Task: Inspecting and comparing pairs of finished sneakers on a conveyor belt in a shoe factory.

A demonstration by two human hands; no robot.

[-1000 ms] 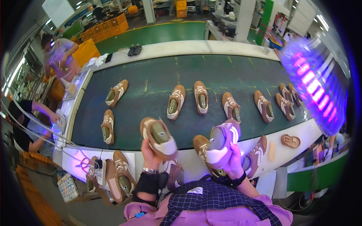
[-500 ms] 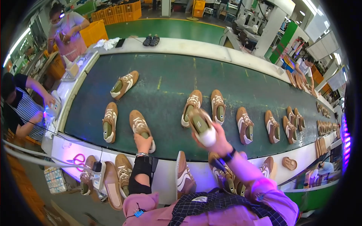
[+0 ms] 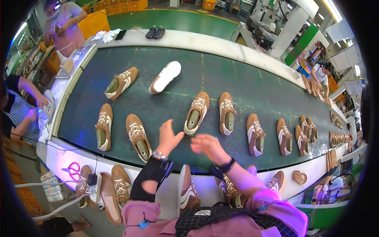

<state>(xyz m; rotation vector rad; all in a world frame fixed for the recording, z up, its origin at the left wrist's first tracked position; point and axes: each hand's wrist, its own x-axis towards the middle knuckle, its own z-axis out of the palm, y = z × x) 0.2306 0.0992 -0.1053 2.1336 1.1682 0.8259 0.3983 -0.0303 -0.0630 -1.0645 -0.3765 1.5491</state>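
Note:
My left hand (image 3: 169, 138) is open and empty over the dark green belt, between two brown sneakers. On its left lies a sneaker (image 3: 138, 136) with its heel toward me; ahead on its right is another sneaker (image 3: 197, 112). My right hand (image 3: 207, 146), slightly blurred, hovers nearby with fingers stretched out and nothing in them. The sneaker (image 3: 227, 112) beyond it stands upright, a green form inside. Farther off to the left, a sneaker (image 3: 166, 78) shows its white sole upward; whether it touches the belt I cannot tell.
More sneakers (image 3: 104, 126) stand on the belt (image 3: 166, 106), several toward the right. Along the near white ledge (image 3: 166, 189) are sneakers, a loose sole (image 3: 110, 197), red-handled scissors (image 3: 72, 171) and a power strip. Two people work at the left, another at the far right.
My right hand has let go of its sneaker, and a sole-up sneaker now appears farther left. My left hand has released the left sneaker and moved right.

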